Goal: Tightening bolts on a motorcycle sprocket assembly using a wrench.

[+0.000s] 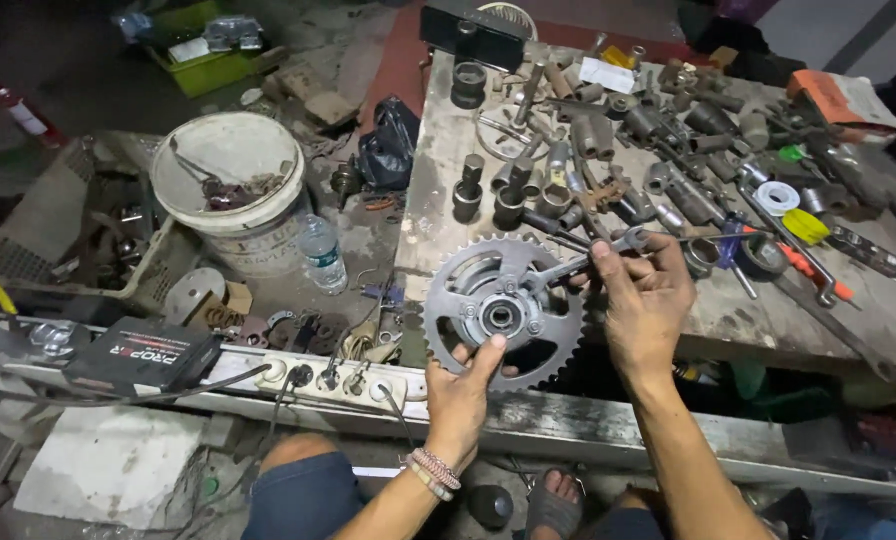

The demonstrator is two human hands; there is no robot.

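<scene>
A large toothed metal sprocket (468, 275) with a hub at its middle rests at the near edge of a worn workbench (748, 320). My left hand (463, 395) grips its lower rim with the thumb on the face. My right hand (643, 300) holds a metal wrench (580, 262) whose far end sits on a bolt of the sprocket hub. A beaded bracelet is on my left wrist.
Several sockets (468, 85), bolts and hand tools (808, 265) cover the bench beyond the sprocket. A white bucket (230, 185) of parts, a water bottle (322, 253), a crate (63, 235) and a power strip (338, 385) lie to the left. My knees and sandalled foot (553, 505) are below.
</scene>
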